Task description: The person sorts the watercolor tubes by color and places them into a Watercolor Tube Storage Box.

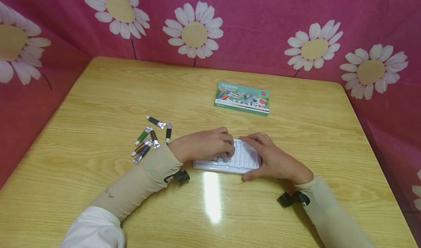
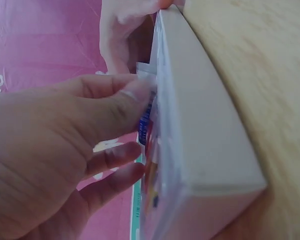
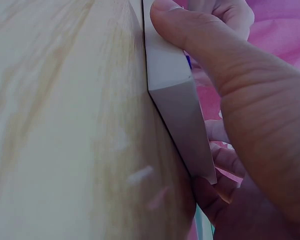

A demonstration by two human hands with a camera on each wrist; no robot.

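Note:
A white plastic tray (image 1: 246, 156) with moulded slots lies in front of me. My left hand (image 1: 208, 145) is over its left part, fingers bent down into it. In the left wrist view, thumb and fingertips pinch a blue paint tube (image 2: 144, 123) by its pale end, right at the tray's rim. Red and yellow tubes (image 2: 151, 167) sit beyond it in the tray, partly hidden by the rim. My right hand (image 1: 274, 161) grips the tray's right end, thumb along the near side and fingers at the far side. The slots near it hold nothing.
Left of the tray lie several loose paint tubes, among them a black tube (image 1: 169, 132), a green tube (image 1: 143, 135) and a brown tube (image 1: 154, 137). A flat green illustrated box (image 1: 242, 98) lies behind the tray. A pink flowered cloth (image 1: 256, 28) hangs behind the wooden table (image 1: 98, 101).

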